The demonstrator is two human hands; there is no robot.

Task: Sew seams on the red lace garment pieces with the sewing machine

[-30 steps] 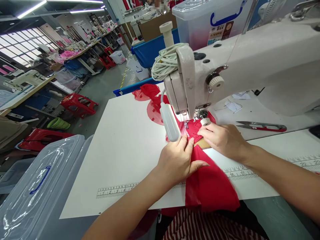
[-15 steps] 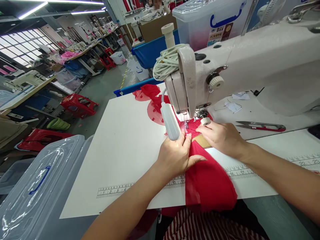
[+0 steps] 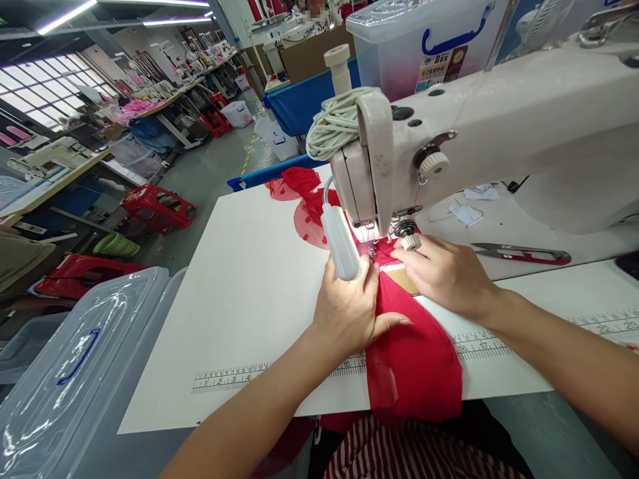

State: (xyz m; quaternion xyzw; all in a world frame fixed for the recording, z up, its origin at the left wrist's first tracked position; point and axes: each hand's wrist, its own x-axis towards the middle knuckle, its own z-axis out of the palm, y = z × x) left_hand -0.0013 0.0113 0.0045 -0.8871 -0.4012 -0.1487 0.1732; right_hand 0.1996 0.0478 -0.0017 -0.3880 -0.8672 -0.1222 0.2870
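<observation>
Red fabric (image 3: pixel 417 362) partly under left hand (image 3: pixel 347 303)

Sewing machines (image 3: pixel 479 133), long workbenches (image 3: pixel 80 170) and heaped pink fabric (image 3: pixel 137 108) mark a garment workshop.

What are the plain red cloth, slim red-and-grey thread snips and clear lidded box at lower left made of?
Plain red cloth: probably synthetic fabric, smooth; soft folds, faint sheen.
Red-and-grey thread snips: likely metal blades, grey; red part could be paint or plastic.
Clear lidded box: likely glossy plastic; see-through, sharp highlights.
</observation>
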